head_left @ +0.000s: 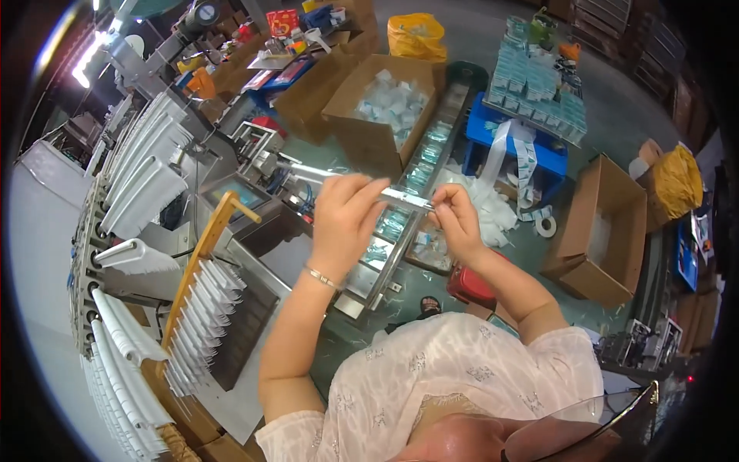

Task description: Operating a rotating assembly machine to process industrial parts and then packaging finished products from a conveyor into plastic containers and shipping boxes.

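A narrow shiny strip (pixel 406 199) lies above the conveyor (pixel 399 246) — the right hand (pixel 459 223) pinches its end between thumb and fingers; the left hand (pixel 343 219) is at it farther along, its hold impossible to tell. Left of the conveyor stands an open cardboard carton (pixel 360 141); right of it, a blue table (pixel 550 158).

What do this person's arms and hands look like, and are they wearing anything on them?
The left hand and right hand are both bare, with no gloves. A thin, shiny, metal-looking bracelet goes round the left wrist; none shows on the right. The forearms are uncovered, and the short, loose sleeves are pale pinkish-white.
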Available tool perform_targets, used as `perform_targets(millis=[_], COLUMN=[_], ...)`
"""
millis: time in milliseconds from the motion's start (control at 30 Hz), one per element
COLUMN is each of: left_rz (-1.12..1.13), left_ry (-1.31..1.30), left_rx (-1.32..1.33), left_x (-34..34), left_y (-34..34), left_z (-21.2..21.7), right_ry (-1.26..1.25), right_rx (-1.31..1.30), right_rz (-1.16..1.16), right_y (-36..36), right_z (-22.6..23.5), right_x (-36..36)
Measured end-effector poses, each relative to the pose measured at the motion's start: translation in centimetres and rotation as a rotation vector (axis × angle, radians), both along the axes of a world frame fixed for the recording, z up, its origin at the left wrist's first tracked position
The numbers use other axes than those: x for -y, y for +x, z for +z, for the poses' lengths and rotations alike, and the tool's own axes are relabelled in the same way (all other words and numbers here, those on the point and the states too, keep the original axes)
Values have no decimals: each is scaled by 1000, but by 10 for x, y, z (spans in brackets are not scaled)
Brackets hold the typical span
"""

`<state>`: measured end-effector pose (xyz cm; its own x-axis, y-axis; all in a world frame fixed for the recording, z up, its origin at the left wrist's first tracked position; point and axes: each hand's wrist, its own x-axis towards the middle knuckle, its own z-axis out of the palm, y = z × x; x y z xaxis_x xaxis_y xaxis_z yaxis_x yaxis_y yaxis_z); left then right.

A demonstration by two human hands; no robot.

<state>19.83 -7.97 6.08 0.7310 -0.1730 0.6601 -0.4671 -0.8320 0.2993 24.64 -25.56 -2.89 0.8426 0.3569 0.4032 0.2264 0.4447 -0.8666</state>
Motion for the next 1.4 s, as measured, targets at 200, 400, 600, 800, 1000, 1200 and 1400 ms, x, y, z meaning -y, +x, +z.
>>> perform_targets(millis=[200, 400, 600, 800, 1000, 1200, 1400], left_rz=[-216, 353, 340, 253, 217, 334, 343], left_ry=[205, 132, -72, -605, -1075, -1114, -1285], left_rx=[77, 237, -32, -198, -150, -81, -8], left_x=[4, -55, -89, -100, -111, -122, -140], left_y=[32, 17, 19, 47, 112, 157, 185], left_z=[0, 1, -12, -56, -66, -64, -58], right_ry=[4, 65, 85, -195, -125, -212, -163], right_rx=[-24, -109, -203, -137, -72, 56, 21], right_rz=[10, 34, 118, -1, 163, 207, 378], right_y=[1, 16, 50, 138, 242, 330, 382], right_z=[10, 28, 50, 37, 38, 44, 44], right_x=[2, 28, 42, 28, -10, -55, -90])
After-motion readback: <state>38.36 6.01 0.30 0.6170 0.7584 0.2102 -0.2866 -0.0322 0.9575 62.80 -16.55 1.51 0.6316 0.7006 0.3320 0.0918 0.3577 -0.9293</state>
